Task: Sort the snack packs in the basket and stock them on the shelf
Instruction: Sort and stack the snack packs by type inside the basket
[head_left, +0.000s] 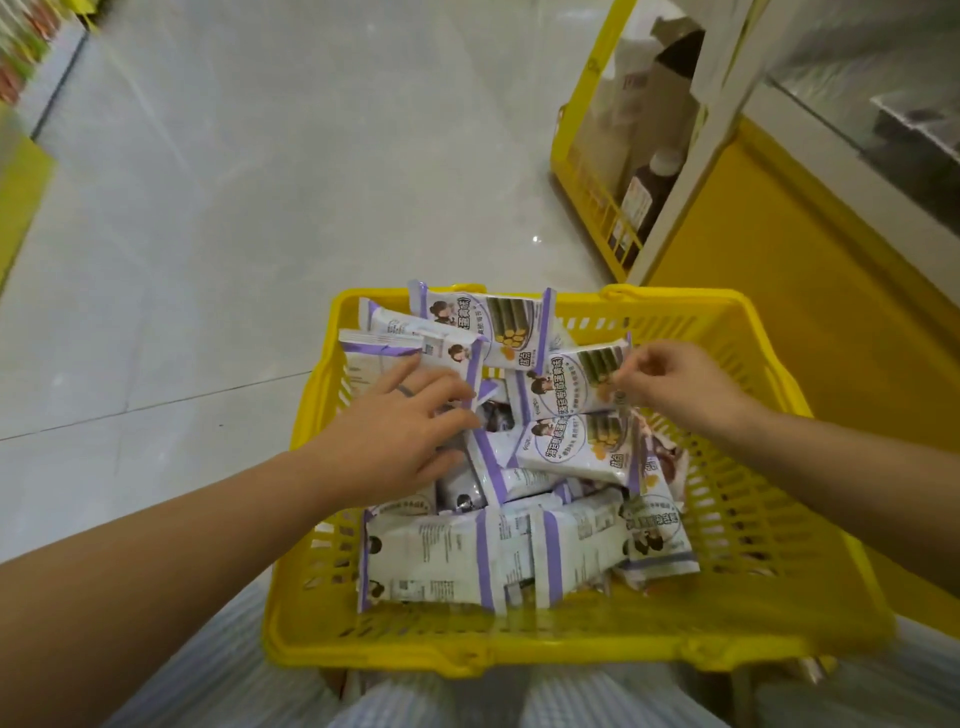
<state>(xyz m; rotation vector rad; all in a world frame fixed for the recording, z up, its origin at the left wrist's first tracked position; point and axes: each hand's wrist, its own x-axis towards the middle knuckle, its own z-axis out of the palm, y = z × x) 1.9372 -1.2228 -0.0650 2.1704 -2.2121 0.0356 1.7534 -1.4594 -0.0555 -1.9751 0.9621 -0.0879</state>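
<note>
Lying under left hand (400, 431), snack packs (467, 551); right hand (675, 382) pinches one.

White-and-purple snack packs (524, 551) heaped in yellow basket (753, 587).

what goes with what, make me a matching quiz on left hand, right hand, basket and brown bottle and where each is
1 left hand
2 right hand
3 basket
4 brown bottle

a standing in the yellow rack, far right
b pinching a snack pack's edge
c spread over packs on the left
d below both hands, holding the packs

Pairs: 1c, 2b, 3d, 4a
</note>
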